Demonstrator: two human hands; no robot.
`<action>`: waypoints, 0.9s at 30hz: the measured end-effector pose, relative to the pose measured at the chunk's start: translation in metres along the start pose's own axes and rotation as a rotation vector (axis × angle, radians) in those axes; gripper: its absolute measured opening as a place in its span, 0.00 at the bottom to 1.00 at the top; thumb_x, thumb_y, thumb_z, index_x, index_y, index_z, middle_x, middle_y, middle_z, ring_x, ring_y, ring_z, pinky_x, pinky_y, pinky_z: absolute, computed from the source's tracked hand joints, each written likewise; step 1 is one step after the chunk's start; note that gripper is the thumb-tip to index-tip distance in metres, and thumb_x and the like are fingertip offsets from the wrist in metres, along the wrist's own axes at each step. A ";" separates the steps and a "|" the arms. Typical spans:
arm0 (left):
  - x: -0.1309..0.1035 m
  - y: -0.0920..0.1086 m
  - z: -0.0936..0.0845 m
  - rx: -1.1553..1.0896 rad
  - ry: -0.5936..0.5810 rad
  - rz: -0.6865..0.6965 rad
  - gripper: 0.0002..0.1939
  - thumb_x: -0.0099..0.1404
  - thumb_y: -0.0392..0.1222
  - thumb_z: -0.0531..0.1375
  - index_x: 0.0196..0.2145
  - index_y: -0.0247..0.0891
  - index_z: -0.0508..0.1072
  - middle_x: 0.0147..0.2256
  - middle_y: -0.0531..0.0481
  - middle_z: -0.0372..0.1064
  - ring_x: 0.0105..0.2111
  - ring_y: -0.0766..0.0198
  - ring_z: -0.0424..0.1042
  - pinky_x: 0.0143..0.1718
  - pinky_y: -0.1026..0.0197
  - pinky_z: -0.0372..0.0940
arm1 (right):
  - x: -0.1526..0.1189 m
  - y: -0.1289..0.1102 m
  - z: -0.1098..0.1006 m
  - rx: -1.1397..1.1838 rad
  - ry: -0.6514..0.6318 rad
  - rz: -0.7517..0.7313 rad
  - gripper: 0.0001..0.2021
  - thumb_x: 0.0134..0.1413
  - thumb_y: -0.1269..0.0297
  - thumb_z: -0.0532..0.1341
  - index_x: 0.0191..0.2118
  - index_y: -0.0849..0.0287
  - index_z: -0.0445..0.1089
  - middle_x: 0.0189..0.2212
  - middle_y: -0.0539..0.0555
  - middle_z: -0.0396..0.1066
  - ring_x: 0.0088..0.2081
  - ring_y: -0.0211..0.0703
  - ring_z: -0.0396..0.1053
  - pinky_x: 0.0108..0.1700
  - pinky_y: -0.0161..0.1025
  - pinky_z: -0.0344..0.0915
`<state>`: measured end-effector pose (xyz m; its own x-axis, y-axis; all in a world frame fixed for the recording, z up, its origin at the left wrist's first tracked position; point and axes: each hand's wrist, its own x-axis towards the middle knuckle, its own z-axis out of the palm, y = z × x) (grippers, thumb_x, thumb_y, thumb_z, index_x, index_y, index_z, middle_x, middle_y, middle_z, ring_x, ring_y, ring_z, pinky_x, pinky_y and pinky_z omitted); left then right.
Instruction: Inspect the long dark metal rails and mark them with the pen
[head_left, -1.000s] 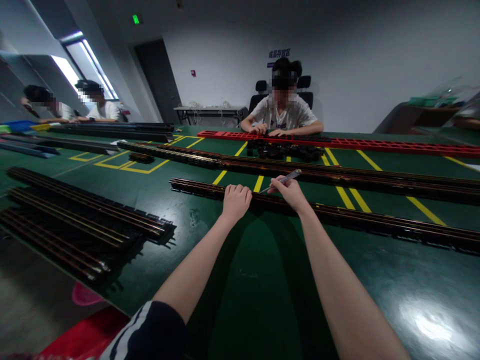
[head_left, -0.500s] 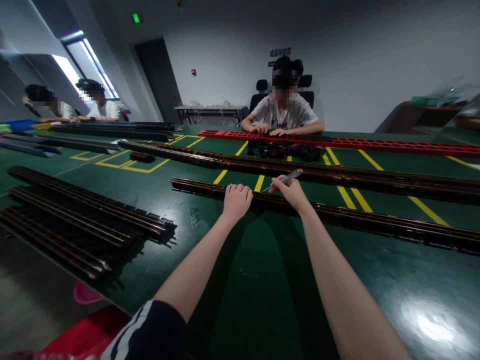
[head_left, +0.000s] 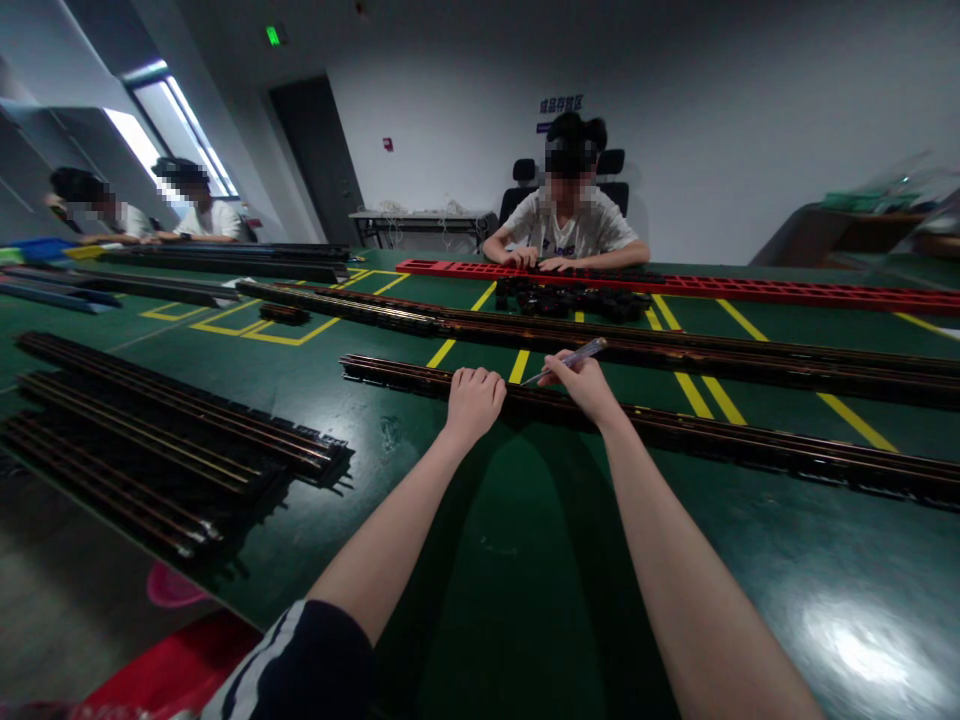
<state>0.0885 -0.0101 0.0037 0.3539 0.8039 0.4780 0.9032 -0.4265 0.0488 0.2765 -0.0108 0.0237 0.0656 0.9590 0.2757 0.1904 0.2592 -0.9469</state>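
A long, narrow black rail with copper-coloured metal strips (head_left: 720, 437) lies across the table in front of me. My left hand (head_left: 475, 405) is closed over it, fingers curled round its far edge. To the right, my right hand (head_left: 576, 383) grips a slim screwdriver (head_left: 585, 352) with a translucent handle. Its thin shaft slants down to the left, and the tip is at the rail close to my left fingers. Whether the tip touches a particular part is too small to make out.
More metal-stripped rails (head_left: 165, 420) lie at the left, with further long rails (head_left: 517, 326) beyond mine. Across the green table (head_left: 375, 530), a person (head_left: 566, 225) works behind black parts (head_left: 574, 298) and a red slotted frame (head_left: 787, 291). Two people sit far left.
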 end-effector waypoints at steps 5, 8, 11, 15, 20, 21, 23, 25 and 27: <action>0.000 0.001 -0.002 -0.021 -0.010 -0.001 0.20 0.73 0.42 0.43 0.41 0.38 0.74 0.42 0.43 0.74 0.45 0.53 0.69 0.52 0.50 0.57 | -0.001 0.000 0.001 -0.010 0.013 -0.006 0.17 0.48 0.47 0.64 0.26 0.56 0.67 0.21 0.52 0.74 0.29 0.45 0.75 0.42 0.44 0.71; 0.000 0.000 -0.001 -0.031 -0.015 -0.005 0.20 0.73 0.42 0.43 0.42 0.38 0.74 0.42 0.43 0.74 0.45 0.54 0.69 0.53 0.50 0.57 | -0.001 0.000 0.001 -0.015 0.016 -0.011 0.17 0.48 0.46 0.63 0.26 0.56 0.67 0.20 0.52 0.74 0.29 0.45 0.75 0.41 0.43 0.71; 0.000 0.000 0.000 -0.041 -0.003 -0.002 0.20 0.73 0.42 0.43 0.41 0.38 0.74 0.42 0.43 0.74 0.45 0.54 0.69 0.53 0.50 0.57 | -0.001 0.000 0.001 -0.032 0.014 -0.010 0.17 0.48 0.46 0.63 0.25 0.55 0.67 0.21 0.52 0.74 0.30 0.45 0.75 0.42 0.43 0.70; 0.000 -0.001 0.000 -0.038 0.007 0.001 0.20 0.73 0.42 0.43 0.41 0.39 0.74 0.42 0.44 0.75 0.45 0.54 0.69 0.52 0.50 0.57 | -0.001 -0.001 0.001 -0.033 0.009 -0.002 0.17 0.48 0.46 0.63 0.26 0.56 0.67 0.21 0.52 0.74 0.30 0.45 0.75 0.43 0.43 0.71; 0.000 0.000 -0.001 -0.024 -0.007 0.003 0.20 0.73 0.42 0.43 0.41 0.38 0.74 0.42 0.43 0.75 0.45 0.53 0.69 0.52 0.49 0.56 | -0.001 -0.002 0.001 -0.008 0.009 0.013 0.15 0.49 0.49 0.64 0.25 0.56 0.68 0.21 0.52 0.74 0.30 0.45 0.75 0.43 0.43 0.71; 0.000 0.000 -0.001 -0.020 -0.005 0.002 0.20 0.73 0.42 0.43 0.41 0.38 0.74 0.42 0.43 0.74 0.45 0.53 0.69 0.52 0.50 0.56 | -0.001 -0.002 0.001 -0.010 0.012 0.015 0.14 0.49 0.50 0.64 0.25 0.56 0.68 0.21 0.52 0.74 0.30 0.45 0.75 0.43 0.43 0.71; 0.000 0.000 -0.001 -0.008 0.003 0.001 0.20 0.73 0.42 0.44 0.41 0.39 0.74 0.41 0.43 0.75 0.45 0.53 0.69 0.52 0.50 0.56 | -0.001 -0.001 0.001 -0.022 0.018 0.017 0.14 0.50 0.51 0.63 0.25 0.56 0.68 0.21 0.52 0.74 0.30 0.45 0.75 0.43 0.44 0.71; 0.000 0.000 0.000 0.001 0.011 0.002 0.20 0.73 0.42 0.44 0.40 0.39 0.74 0.41 0.44 0.75 0.45 0.53 0.69 0.52 0.50 0.56 | -0.001 -0.001 0.000 -0.034 0.019 0.013 0.14 0.50 0.51 0.63 0.25 0.56 0.68 0.21 0.52 0.74 0.30 0.45 0.76 0.44 0.44 0.70; 0.000 0.000 0.000 -0.002 0.015 0.006 0.20 0.73 0.42 0.43 0.41 0.39 0.74 0.41 0.44 0.75 0.45 0.54 0.69 0.52 0.50 0.57 | -0.001 -0.001 0.000 -0.040 0.011 0.009 0.14 0.50 0.50 0.63 0.26 0.56 0.68 0.21 0.52 0.75 0.31 0.45 0.76 0.44 0.44 0.70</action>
<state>0.0884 -0.0099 0.0034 0.3559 0.7950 0.4912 0.9004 -0.4325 0.0477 0.2762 -0.0118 0.0239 0.0786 0.9599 0.2693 0.2284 0.2456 -0.9421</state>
